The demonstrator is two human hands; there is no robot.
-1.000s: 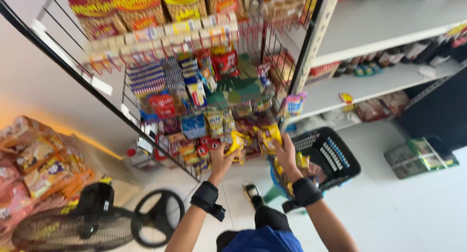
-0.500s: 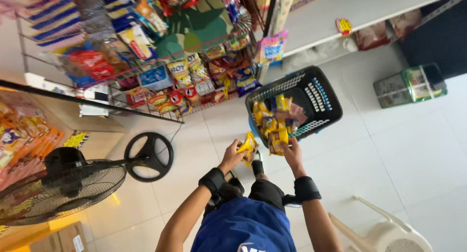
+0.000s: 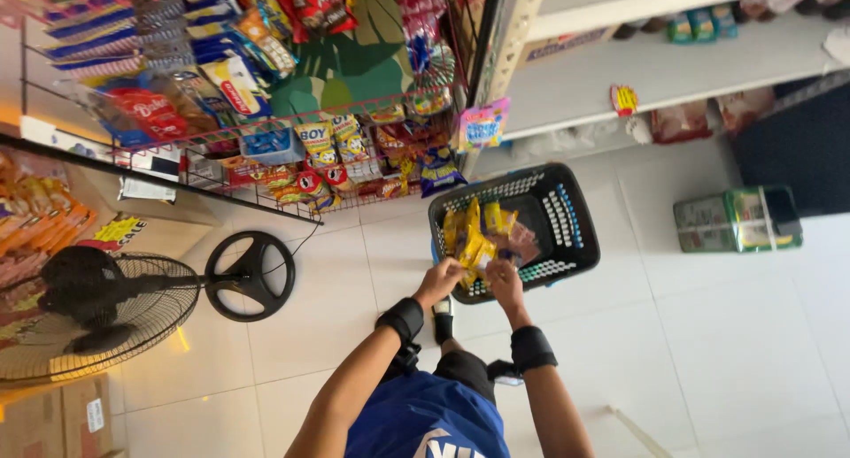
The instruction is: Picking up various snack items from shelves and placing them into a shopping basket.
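A black plastic basket (image 3: 567,212) stands on the white tiled floor and holds several yellow snack packets (image 3: 485,228). My left hand (image 3: 440,281) is at the basket's near rim, closed on a yellow packet (image 3: 467,260). My right hand (image 3: 505,281) is beside it over the same rim, fingers curled among the packets; its grip is hidden. Both wrists wear black bands. My blue shirt (image 3: 425,418) fills the bottom edge.
A wire rack (image 3: 292,130) of hanging snack packets rises left of the basket. A black standing fan (image 3: 106,307) with a round base (image 3: 251,275) is at the left. White shelves (image 3: 673,69) run at the upper right; a green box (image 3: 737,219) lies on the floor.
My hands came down from the wire rack with yellow packets and now reach into the basket. The view tilted down towards the floor.
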